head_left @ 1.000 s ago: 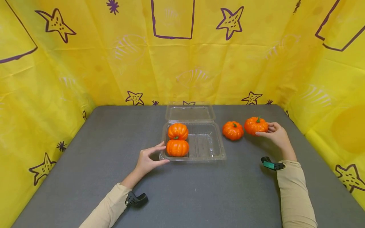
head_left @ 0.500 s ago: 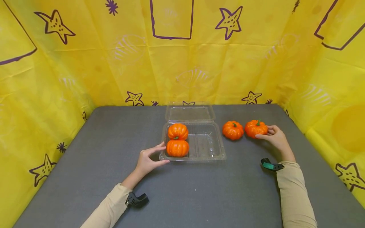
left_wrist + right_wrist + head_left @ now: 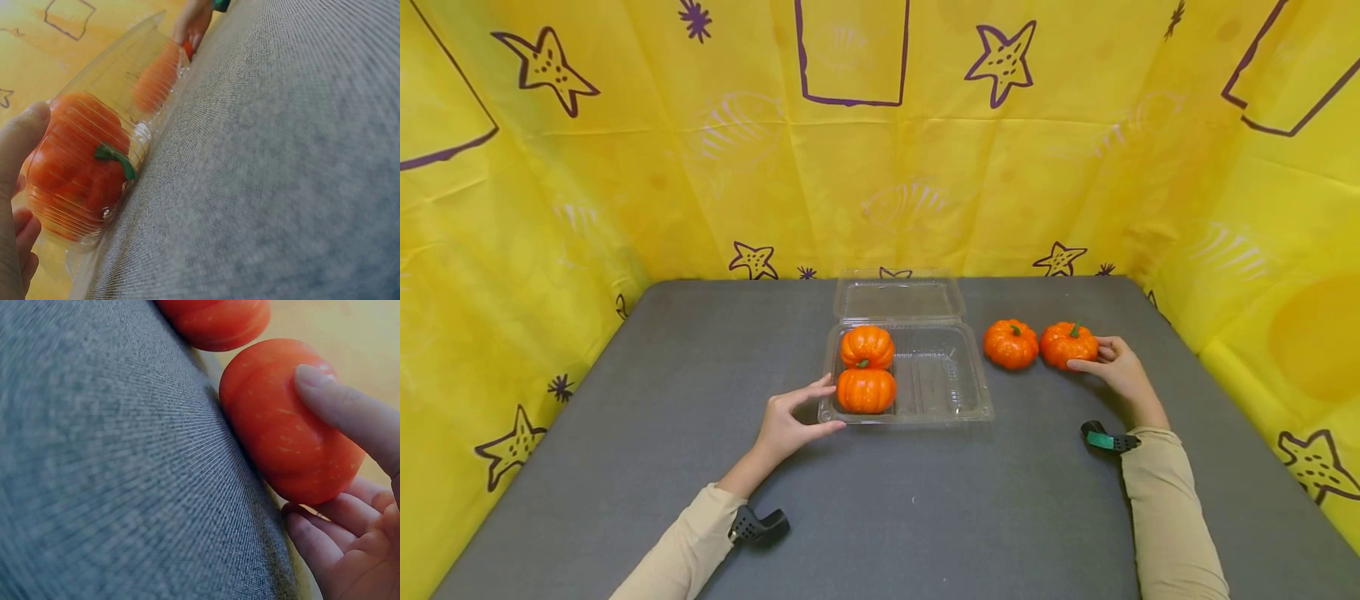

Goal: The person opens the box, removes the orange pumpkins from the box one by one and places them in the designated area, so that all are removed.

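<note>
Head view: left hand (image 3: pixel 786 423) at a see-through container (image 3: pixel 936 396), right hand (image 3: pixel 1126 372) on a pumpkin

The right hand holds the outer pumpkin (image 3: pixel 1067 346) down at table level, thumb on one side, fingers against the other. A second pumpkin (image 3: pixel 1011 344) sits just beside it; whether they touch is hard to tell. A narrow strip of table (image 3: pixel 910 500) separates that one from the container's right edge. The left hand's thumb and fingers are spread apart at the container's near-left corner, touching its edge. Inside, a far pumpkin (image 3: pixel 867 343) and a near pumpkin (image 3: pixel 866 392) fill the left part; ribbed plastic floor shows to their right. The lid (image 3: pixel 898 298) is folded back, reaching the table's far edge before the yellow drape (image 3: pixel 887 208). Between the forearms, table surface runs broadly toward the bottom of the view.
</note>
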### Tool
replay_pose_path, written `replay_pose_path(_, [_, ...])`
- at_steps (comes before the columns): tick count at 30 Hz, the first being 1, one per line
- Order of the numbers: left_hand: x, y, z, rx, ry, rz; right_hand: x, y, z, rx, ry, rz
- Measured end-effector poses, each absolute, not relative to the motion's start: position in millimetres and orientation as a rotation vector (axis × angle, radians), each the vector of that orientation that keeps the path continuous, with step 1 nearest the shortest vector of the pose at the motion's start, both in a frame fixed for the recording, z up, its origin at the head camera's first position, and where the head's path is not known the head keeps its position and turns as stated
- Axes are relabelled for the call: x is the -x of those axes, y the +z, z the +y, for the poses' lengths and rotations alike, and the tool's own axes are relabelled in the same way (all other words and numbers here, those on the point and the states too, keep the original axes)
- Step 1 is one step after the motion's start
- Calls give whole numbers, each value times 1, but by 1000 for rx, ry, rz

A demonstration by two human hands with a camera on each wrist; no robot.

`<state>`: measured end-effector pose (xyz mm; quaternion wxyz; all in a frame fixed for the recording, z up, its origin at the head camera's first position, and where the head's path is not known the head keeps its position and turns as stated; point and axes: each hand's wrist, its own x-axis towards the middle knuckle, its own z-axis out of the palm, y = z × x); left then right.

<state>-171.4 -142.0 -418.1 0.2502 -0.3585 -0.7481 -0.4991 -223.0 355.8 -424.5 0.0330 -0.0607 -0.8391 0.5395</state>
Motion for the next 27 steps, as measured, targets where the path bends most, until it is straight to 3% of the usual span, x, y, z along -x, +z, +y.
replay_pose_path(15, [171,-419,-142,984,-1348,-2036,224,-418,358,96,1699,-2657])
replay_pose_path(27, [171,-418,-142,979,-1357,-2042,221,-388,346,-39,1624,-2471])
